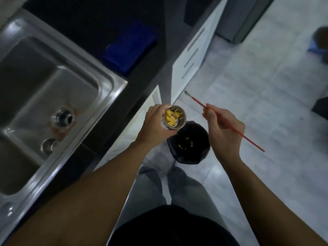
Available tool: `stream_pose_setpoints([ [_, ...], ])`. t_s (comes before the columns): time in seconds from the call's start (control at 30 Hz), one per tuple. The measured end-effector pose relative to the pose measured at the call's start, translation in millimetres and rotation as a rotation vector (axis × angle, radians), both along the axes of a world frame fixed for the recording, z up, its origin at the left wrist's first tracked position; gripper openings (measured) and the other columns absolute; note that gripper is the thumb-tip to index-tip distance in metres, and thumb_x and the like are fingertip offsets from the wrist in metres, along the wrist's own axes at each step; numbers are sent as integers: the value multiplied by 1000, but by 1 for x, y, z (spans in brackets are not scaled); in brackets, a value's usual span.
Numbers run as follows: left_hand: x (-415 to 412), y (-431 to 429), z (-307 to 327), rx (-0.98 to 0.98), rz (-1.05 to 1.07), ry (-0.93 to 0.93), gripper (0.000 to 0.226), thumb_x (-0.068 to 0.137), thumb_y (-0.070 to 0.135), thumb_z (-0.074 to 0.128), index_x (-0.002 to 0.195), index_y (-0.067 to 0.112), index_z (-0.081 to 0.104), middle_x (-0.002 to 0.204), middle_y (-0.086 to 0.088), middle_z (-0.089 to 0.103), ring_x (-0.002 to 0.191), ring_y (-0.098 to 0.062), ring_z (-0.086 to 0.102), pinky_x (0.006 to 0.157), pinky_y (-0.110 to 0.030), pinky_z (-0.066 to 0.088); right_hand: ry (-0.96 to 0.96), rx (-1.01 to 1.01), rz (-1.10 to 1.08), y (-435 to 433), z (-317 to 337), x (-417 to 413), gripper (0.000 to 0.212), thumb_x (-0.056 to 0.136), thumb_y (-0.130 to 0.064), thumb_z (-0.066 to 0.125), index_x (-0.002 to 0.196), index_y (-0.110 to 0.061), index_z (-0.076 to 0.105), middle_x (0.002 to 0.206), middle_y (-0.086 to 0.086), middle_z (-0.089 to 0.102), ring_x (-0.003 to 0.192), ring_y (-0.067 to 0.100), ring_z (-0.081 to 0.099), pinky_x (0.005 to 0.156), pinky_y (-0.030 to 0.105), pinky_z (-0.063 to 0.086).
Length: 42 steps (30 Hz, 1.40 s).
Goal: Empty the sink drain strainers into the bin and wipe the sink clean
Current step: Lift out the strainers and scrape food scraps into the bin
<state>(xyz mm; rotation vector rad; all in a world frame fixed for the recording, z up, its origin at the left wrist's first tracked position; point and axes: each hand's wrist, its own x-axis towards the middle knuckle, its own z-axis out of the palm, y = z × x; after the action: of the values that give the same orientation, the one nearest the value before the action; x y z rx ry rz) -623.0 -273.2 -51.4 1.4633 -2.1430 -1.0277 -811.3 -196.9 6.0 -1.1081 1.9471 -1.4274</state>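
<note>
The person stood beside the dark counter, and the left hand was wrapped around a steel drain strainer, held above the floor and just over the near rim of a black-lined bin. Yellow food scraps lay inside the strainer, and a few more yellow bits showed in the bin, too small to make out. The right hand pinched a thin red brush, its bristle tip pointing up toward the white cabinet. The steel sink sat in the counter to the left, its left side cut off by the frame edge; one open drain showed in the nearer basin, with a smaller round fitting beside it. A blue object on the counter was blurred beyond telling. The bin's lower part was hidden behind grey trousers
</note>
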Motion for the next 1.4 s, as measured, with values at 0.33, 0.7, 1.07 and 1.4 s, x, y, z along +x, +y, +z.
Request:
stream_pose_setpoints([
  [0.33,-55,3,-114,237,-92,-115,86,70,33,90,139,40,38,139,7,54,127,-10,44,94,-26,45,-155,245,171,44,-106,-31,17,96,-9,64,105,-13,78,98,-3,77,93,11,73,85,35,62],
  [0.7,-70,3,-215,239,-268,-330,75,68,26,92,132,25,51,132,-1,57,124,-20,47,100,-30,32,-200,406,51,59,-229,-30,17,97,-18,63,105,-23,76,98,-9,75,93,4,71,84,23,60],
  [1.07,-93,21,-250,266,-332,-407,75,69,23,88,135,21,54,131,-4,57,125,-23,47,108,-39,36,-130,417,-176,86,-267,-8,17,95,-12,65,107,-17,76,99,-7,76,89,2,71,81,13,56],
  [1.4,-97,9,-252,237,-324,-472,74,71,22,88,137,19,53,133,-6,56,126,-25,47,109,-38,33,-155,383,-214,87,-270,-26,16,95,-12,64,107,-17,75,98,-5,75,92,3,72,84,14,56],
])
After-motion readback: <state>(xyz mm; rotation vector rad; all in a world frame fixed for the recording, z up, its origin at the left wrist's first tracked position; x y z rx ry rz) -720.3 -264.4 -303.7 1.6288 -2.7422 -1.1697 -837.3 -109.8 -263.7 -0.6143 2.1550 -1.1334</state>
